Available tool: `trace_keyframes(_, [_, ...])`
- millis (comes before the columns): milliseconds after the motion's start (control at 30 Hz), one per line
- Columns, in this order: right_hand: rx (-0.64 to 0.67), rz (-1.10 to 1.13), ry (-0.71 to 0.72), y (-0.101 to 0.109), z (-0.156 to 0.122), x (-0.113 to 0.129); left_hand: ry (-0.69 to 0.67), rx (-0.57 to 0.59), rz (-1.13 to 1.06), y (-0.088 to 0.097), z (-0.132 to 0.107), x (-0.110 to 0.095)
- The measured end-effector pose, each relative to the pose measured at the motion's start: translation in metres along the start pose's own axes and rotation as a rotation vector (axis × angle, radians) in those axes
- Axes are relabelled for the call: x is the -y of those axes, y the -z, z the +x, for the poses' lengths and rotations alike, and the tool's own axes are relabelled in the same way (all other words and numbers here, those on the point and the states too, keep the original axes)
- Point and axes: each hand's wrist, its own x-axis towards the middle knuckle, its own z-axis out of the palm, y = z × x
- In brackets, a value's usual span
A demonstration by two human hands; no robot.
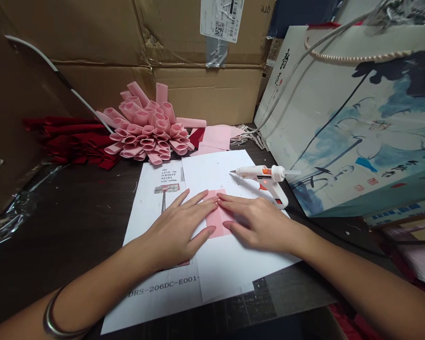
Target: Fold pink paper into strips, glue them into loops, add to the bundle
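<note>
While the left hand (177, 229) and right hand (258, 224) are pressing open-fingered on a pink paper strip (217, 219), neither grip is closing on it. A hot glue gun (265, 182) is standing just beyond the right hand.

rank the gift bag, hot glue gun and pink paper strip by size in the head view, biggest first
Gift bag, then hot glue gun, then pink paper strip, unsure since it is partly covered.

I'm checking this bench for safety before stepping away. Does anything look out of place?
The white hot glue gun looks odd: it lies on its side directly on the white paper sheet, with a small red light showing and its nozzle over the paper, close to the right hand.
</note>
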Motion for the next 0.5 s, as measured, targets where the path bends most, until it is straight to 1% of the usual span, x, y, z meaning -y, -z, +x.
trace_keyframes(333, [-0.044,-0.011,0.009,-0.0049,-0.0006,-0.0030,0.020,0.026,-0.005,0.0004,-0.0004,0.0010])
trace_keyframes(500, [-0.036,-0.011,0.006,-0.0035,-0.0004,-0.0019,0.025,0.037,-0.004,0.0014,0.0002,0.0023])
